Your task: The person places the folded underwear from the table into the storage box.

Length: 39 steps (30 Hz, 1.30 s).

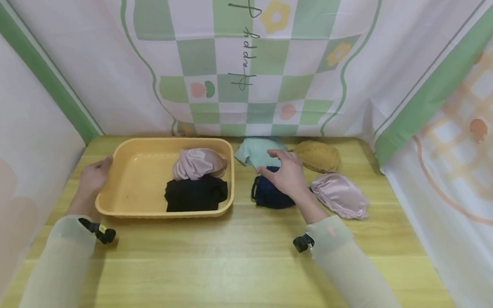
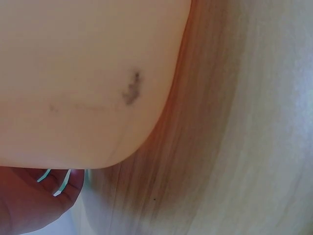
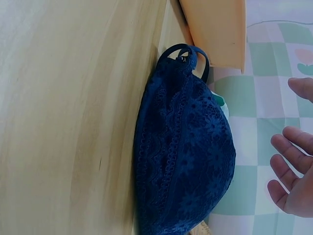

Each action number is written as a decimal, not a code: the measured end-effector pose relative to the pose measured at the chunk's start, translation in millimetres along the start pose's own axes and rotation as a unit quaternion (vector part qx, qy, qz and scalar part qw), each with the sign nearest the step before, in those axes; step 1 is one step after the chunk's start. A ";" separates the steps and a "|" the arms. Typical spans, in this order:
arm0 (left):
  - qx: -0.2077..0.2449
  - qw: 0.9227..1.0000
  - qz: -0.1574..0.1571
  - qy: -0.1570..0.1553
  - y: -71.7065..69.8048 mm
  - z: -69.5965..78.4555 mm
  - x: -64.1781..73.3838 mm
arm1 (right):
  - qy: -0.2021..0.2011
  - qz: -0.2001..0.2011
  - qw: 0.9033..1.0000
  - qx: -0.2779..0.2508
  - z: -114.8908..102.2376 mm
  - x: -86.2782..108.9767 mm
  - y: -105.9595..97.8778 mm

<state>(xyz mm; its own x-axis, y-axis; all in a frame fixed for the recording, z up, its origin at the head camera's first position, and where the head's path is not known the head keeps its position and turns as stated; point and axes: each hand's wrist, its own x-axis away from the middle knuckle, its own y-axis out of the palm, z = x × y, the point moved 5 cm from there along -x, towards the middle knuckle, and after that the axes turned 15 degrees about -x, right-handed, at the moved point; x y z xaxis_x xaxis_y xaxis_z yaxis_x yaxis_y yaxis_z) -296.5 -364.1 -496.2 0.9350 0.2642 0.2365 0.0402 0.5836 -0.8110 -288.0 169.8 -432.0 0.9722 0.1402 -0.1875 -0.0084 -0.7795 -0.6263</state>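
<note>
My left hand (image 1: 93,177) holds the left side of a yellow plastic bin (image 1: 131,211), its fingers at the rim. In the left wrist view the bin's outer wall (image 2: 93,83) partly hides those fingers. Inside the bin, at the right, a pink satin bra (image 1: 198,164) lies beside a folded black garment (image 1: 196,194). My right hand (image 1: 288,177) hovers over a navy lace bra (image 3: 186,147), thumb and fingers spread apart with nothing between them. Behind the navy bra lies a mint-green bra (image 1: 257,151).
A mustard bra (image 1: 317,156) and another pink satin bra (image 1: 340,195) lie to the right of the navy one on the wooden table (image 1: 238,272). Printed cloth (image 1: 228,114) hangs along the back edge and both sides.
</note>
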 end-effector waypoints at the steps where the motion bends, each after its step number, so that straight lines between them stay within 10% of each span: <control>1: 0.001 1.000 0.001 0.001 0.2 0.0 0.1 | 0.001 0.000 1.000 0.001 0.6 0.1 -0.3; 39: 0.013 1.000 -0.006 0.010 0.3 0.2 4.3 | 0.060 0.002 0.998 0.022 41.6 31.3 -18.0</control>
<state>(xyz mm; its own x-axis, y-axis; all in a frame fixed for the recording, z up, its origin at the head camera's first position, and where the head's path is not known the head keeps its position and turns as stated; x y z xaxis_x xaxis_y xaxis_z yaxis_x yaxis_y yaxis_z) -292.5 -362.6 -495.4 0.9411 0.2422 0.2361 0.0431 0.6066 -0.7938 -267.2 213.6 -458.1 0.9931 0.0621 -0.0999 -0.0192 -0.7521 -0.6588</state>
